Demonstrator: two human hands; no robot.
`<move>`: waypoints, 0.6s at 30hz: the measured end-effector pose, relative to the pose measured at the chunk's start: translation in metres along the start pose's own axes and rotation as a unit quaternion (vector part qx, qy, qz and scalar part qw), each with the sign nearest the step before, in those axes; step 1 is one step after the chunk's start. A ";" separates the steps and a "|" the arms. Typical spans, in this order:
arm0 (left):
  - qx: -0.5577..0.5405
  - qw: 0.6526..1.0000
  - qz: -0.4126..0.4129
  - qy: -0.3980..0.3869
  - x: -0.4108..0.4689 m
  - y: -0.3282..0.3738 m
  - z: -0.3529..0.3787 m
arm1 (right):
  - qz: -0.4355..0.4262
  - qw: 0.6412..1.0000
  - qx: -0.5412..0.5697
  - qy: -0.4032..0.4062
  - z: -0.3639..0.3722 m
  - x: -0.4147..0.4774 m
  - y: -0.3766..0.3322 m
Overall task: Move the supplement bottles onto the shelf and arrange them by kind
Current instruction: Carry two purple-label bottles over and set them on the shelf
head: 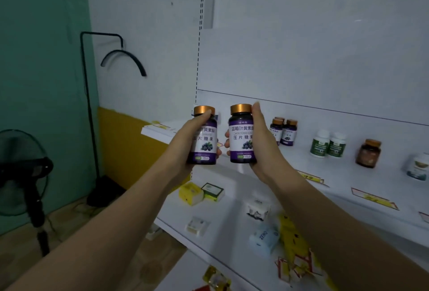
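L hand (183, 138) grips left bottle (204, 142), R hand (264, 146) grips right bottle (241, 137): both upright, dark purple w/ gold caps, blueberry labels. Behind, at 3 o'clock, matching shelf bottles (283, 131) stand on shelf (301, 160), white-capped pair (328, 144) further right.

Bare back wall (301, 46) rose over the upper shelf (301, 160), leaving it open from above. Along it stood a cluster of purple bottles (283, 131), two white bottles (328, 144), an amber bottle (368, 153) and a pale bottle (417, 168) at the right edge, with gaps between groups. The left end seemed free, though the left hand (183, 142) gripping the left-hand bottle (205, 142) and the right hand (264, 144) gripping the right-hand bottle (241, 137) hid part.
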State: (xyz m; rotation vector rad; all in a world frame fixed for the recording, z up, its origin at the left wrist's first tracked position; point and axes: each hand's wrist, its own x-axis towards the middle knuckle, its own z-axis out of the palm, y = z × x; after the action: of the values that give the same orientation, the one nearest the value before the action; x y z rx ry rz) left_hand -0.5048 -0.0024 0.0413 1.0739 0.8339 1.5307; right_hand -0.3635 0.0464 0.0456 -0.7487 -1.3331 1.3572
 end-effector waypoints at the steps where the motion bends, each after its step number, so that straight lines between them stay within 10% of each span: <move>1: 0.001 1.000 0.001 -0.004 0.008 -0.001 -0.006 | -0.002 1.000 -0.001 -0.002 0.003 0.008 0.003; 10: 0.068 0.996 -0.004 -0.049 0.119 -0.031 -0.006 | -0.048 0.997 -0.054 0.013 -0.037 0.087 0.011; 18: 0.101 0.985 -0.018 -0.139 0.224 -0.068 0.052 | -0.051 0.975 -0.121 0.181 -0.127 0.150 0.003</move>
State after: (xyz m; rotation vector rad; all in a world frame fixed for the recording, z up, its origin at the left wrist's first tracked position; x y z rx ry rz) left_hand -0.4451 0.2296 0.0454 1.3765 0.8195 1.2493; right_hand -0.2847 0.2267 0.0530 -1.0235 -1.2342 0.9316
